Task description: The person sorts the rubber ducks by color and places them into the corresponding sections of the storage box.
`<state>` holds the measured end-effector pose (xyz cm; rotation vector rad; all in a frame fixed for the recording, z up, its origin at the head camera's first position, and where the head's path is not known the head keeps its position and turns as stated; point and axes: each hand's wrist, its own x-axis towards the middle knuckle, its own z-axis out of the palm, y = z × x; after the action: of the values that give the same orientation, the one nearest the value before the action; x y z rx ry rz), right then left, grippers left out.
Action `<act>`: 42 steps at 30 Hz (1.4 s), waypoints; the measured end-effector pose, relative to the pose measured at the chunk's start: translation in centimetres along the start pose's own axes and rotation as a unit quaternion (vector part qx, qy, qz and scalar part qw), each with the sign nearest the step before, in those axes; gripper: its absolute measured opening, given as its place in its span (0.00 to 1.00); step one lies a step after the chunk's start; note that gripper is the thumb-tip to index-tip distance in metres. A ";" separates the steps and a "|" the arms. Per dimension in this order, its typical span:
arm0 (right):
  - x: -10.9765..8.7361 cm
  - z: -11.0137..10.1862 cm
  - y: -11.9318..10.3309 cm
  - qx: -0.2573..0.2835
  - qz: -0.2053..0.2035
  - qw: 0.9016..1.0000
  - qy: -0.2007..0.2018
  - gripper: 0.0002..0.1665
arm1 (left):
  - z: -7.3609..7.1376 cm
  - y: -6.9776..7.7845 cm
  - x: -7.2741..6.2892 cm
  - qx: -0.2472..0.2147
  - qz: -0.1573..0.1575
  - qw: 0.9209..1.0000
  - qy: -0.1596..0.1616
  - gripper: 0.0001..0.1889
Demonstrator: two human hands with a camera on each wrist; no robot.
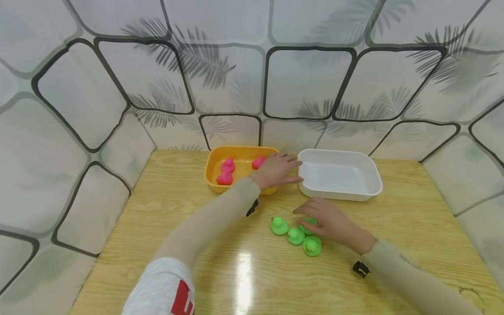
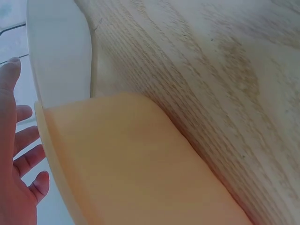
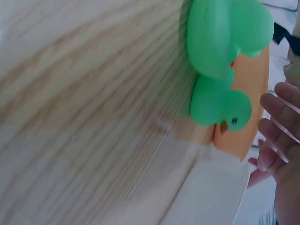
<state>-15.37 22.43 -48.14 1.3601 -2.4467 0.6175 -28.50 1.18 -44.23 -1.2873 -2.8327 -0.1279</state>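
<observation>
My left hand point(image 1: 274, 170) is over the right end of an orange tray point(image 1: 240, 151), its fingers spread toward a white tray point(image 1: 336, 193). Nothing shows in that hand; in the left wrist view its fingers stand loosely bent beside the orange tray's rim. Pink toy ducks point(image 1: 225, 178) lie in the orange tray, one partly covered by the left hand. My right hand point(image 1: 332, 222) hovers by several green toy ducks point(image 1: 279, 225) on the table, partly covering one. In the right wrist view its relaxed fingers point(image 3: 276, 110) are apart from the green ducks.
The two trays stand side by side at the back of the wooden table point(image 1: 165, 210), near a wall point(image 1: 236, 78) with a stone and leaf pattern. No duck shows inside the white tray. Dark wrist-worn pieces point(image 1: 360, 269) are on both arms.
</observation>
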 end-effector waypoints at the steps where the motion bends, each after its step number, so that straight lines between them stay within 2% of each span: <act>1: 0.1 0.1 -0.2 -0.001 0.000 1.000 -0.006 0.16 | 0.0 0.1 0.1 0.003 -0.002 1.000 -0.003 0.34; 9: 1.1 1.0 -1.2 -0.015 0.004 0.999 -0.048 0.19 | 0.3 0.2 0.3 0.019 -0.006 1.000 -0.011 0.35; 18: 2.0 1.9 -2.0 -0.013 -0.036 0.997 -0.073 0.25 | 0.5 0.6 0.4 0.016 -0.003 1.000 -0.023 0.36; 23: 2.3 2.0 -2.5 -0.026 -0.026 0.994 -0.104 0.28 | 0.6 0.9 0.6 0.021 -0.007 0.999 -0.033 0.36; 26: 2.3 2.0 -2.7 -0.028 -0.023 0.993 -0.109 0.27 | 0.8 1.0 0.8 0.024 -0.009 0.999 -0.037 0.37; 34: 2.2 2.3 -2.8 -0.034 -0.020 0.993 -0.111 0.25 | 1.0 0.8 0.8 0.020 -0.021 0.999 -0.023 0.36; 42: 2.8 2.1 -3.1 -0.049 -0.010 0.992 -0.119 0.23 | 1.1 0.7 1.0 0.035 -0.015 0.999 -0.007 0.36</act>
<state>-14.26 17.97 -48.03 1.4929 -2.6044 0.3401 -28.62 2.50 -45.24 -1.2370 -2.8407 -0.0201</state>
